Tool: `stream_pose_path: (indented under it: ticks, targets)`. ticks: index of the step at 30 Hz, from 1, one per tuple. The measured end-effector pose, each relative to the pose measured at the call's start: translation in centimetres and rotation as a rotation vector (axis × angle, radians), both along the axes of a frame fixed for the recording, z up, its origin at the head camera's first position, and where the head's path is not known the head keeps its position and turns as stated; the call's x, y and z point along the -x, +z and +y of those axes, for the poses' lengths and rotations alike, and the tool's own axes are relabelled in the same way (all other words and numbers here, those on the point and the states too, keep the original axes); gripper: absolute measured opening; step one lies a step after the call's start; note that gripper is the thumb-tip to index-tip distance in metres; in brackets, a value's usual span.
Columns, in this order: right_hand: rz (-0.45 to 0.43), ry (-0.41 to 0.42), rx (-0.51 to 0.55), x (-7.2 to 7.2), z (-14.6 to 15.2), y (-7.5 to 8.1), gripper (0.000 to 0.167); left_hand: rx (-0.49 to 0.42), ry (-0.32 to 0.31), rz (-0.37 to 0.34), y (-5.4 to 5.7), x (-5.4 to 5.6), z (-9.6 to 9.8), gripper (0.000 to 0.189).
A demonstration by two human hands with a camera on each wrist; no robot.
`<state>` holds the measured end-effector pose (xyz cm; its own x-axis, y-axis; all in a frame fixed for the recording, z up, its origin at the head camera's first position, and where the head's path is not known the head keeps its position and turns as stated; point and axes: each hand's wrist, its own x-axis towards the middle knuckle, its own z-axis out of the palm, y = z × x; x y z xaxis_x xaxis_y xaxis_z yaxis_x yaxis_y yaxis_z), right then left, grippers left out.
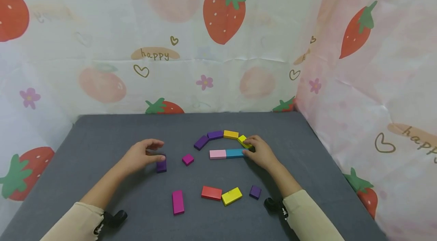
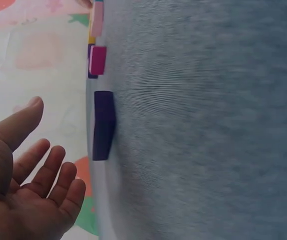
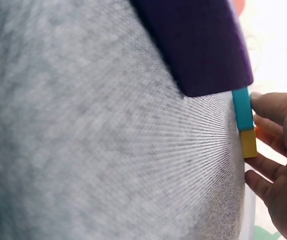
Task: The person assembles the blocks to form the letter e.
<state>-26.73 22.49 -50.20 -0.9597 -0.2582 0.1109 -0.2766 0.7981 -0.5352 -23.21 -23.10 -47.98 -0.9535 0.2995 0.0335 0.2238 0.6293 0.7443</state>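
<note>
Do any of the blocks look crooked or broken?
The yellow block near the front looks crooked: it slants the opposite way from the red block beside it, so they don't line up. I can't see anything broken.

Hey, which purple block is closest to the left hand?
The leftmost purple block, right by the left hand. The small purple block and the curve's two purple blocks lie farther right.

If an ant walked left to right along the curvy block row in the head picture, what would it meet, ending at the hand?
Slanted purple block, second purple block, golden-yellow block, bright yellow block, right hand.
</note>
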Motion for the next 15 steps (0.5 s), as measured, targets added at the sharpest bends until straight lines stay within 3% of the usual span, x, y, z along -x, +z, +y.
stream_pose_path:
  ticks: [7,15]
  targets:
    - [-0.006,-0.012,-0.002,0.0,0.1,-0.1,0.042,0.022,-0.014,-0.016,-0.8,-0.7,-0.5,0.070]
    - [-0.006,-0.010,0.006,0.1,0.1,-0.2,0.041,0.059,-0.021,-0.045,-1.5,-0.7,-0.4,0.074]
